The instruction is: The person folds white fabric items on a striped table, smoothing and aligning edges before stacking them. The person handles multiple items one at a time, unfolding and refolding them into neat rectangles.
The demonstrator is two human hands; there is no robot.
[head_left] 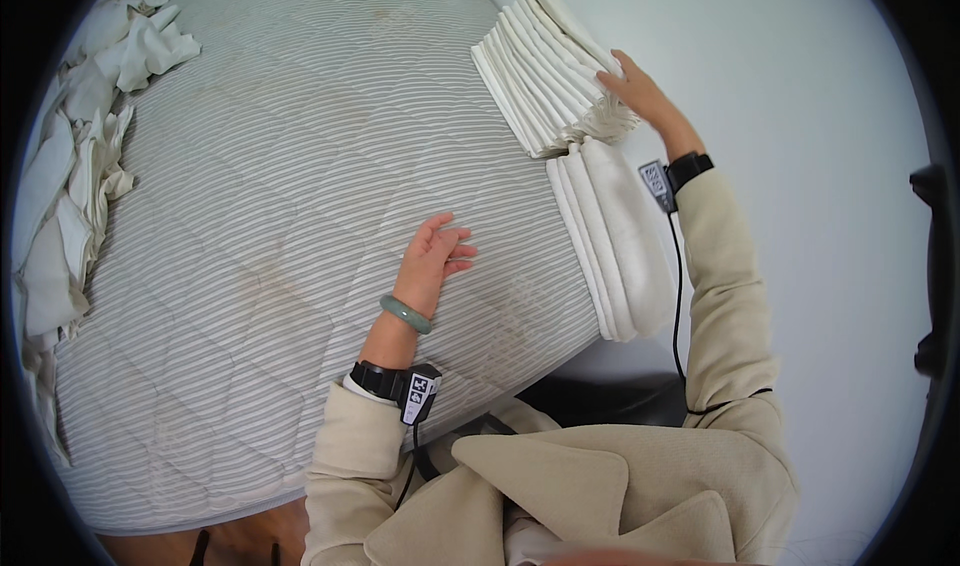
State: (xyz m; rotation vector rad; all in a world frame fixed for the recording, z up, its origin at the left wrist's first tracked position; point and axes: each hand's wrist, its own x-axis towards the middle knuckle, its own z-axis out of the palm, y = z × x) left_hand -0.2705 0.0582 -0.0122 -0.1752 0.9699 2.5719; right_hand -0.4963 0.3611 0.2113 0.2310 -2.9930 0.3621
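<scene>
My right hand (637,90) reaches to a tall stack of folded white cloths (545,71) at the mattress's far right edge. Its fingers are stretched out against the stack's right side, near the top fold. Just nearer to me, a second, smaller stack of thicker folded white cloths (612,236) lies along the same edge, touching the first. My left hand (437,249) hovers over or rests on the striped mattress (300,166), fingers apart, holding nothing. Which of the two, I cannot tell.
Crumpled white cloths (75,186) form a long loose heap along the mattress's left edge. A pale wall (800,116) rises at the right, beside the stacks. Black cables (680,306) run from the devices on both wrists. Brown floor (240,536) shows at the lower left.
</scene>
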